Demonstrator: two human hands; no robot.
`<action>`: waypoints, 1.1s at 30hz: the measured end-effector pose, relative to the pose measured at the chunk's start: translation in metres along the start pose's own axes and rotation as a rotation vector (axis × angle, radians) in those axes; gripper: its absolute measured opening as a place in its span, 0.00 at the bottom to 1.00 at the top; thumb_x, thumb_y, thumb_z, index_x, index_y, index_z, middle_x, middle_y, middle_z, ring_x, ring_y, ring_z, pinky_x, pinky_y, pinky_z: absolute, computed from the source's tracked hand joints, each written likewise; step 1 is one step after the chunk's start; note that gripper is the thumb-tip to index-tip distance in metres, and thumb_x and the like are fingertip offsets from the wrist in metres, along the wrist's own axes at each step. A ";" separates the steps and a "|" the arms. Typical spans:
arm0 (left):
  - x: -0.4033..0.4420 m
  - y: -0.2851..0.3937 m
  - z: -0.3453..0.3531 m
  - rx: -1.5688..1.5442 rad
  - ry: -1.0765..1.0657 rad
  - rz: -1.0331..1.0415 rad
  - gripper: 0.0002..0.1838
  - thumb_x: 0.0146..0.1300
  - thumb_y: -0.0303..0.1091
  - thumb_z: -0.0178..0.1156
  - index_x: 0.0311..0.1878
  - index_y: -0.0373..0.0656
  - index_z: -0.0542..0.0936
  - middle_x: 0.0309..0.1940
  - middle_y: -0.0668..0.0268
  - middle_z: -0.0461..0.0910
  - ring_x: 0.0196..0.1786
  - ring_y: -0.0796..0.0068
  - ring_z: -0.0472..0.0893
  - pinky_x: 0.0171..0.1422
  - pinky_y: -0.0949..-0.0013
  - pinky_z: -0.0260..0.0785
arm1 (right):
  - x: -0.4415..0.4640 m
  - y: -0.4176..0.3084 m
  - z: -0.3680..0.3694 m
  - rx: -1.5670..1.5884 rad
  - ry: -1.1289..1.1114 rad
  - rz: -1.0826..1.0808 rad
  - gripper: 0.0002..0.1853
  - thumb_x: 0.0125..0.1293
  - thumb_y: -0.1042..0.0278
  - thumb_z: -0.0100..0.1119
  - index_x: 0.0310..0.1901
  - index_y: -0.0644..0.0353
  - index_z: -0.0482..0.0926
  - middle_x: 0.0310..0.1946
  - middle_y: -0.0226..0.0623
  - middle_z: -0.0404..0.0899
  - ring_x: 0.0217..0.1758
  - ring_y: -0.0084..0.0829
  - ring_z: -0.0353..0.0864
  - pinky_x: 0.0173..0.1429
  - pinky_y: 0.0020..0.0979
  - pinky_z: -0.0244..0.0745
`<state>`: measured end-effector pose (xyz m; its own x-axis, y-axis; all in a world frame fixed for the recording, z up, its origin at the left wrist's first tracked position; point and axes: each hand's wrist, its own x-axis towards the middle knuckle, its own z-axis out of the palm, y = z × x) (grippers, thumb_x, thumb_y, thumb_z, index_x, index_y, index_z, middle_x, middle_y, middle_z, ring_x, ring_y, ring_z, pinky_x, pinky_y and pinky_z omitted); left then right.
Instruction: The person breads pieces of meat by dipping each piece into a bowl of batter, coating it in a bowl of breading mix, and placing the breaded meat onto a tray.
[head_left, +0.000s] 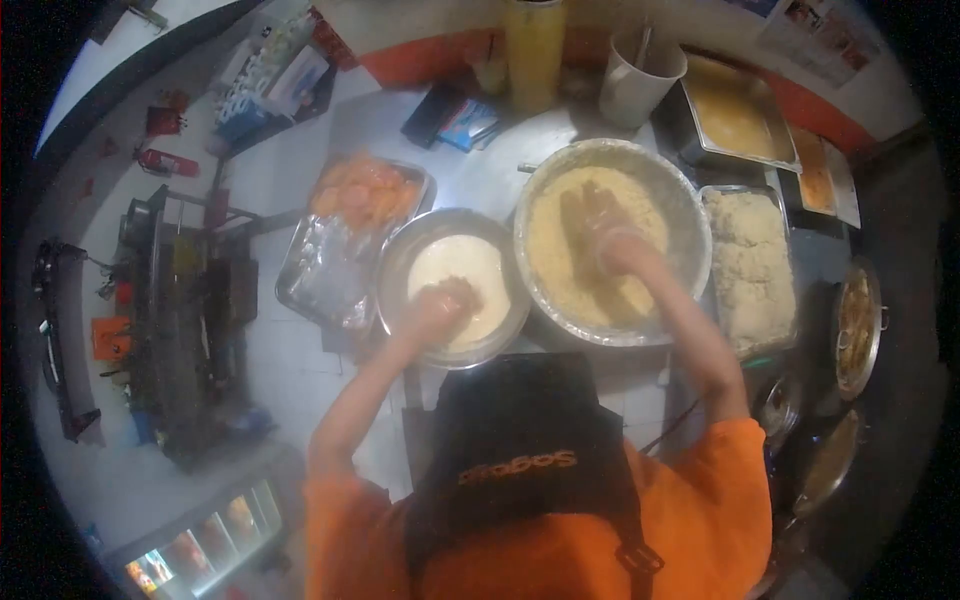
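The two hands are well apart, each in its own bowl on the tabletop [490, 175]. The left hand [447, 306] is curled in the smaller bowl [393, 268], its fingertips blurred against the white liquid [455, 258]; whether they grip anything cannot be told. The right hand [603, 228] lies in the larger bowl [697, 238], fingers stretched out and coated with pale yellow powder [548, 235]; what lies beneath the palm is hidden.

Left of the left hand, orange pieces [363, 188] are too blurred to identify, with clear plastic [335, 260] nearer the person. Right of the right hand, powder covers the tray's contents [752, 265]. Beyond both hands, the frame's top edge cuts off a yellow container [535, 60]; a white bucket [637, 92] hides the lower end of a utensil.
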<state>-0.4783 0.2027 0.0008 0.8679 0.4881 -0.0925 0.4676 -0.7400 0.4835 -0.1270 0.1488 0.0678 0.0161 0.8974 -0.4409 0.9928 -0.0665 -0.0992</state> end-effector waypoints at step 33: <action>-0.004 0.033 -0.054 -0.258 0.415 -0.831 0.15 0.59 0.42 0.65 0.47 0.47 0.88 0.40 0.56 0.87 0.44 0.65 0.87 0.50 0.60 0.78 | -0.011 -0.004 0.051 0.141 0.389 0.060 0.31 0.57 0.74 0.60 0.66 0.52 0.72 0.65 0.52 0.71 0.65 0.49 0.75 0.64 0.43 0.73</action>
<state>-0.4754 0.2013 0.0639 0.1243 0.9718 -0.2004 0.8120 0.0164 0.5834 -0.1373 0.1167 0.0271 0.1433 0.9863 -0.0823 0.9634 -0.1580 -0.2164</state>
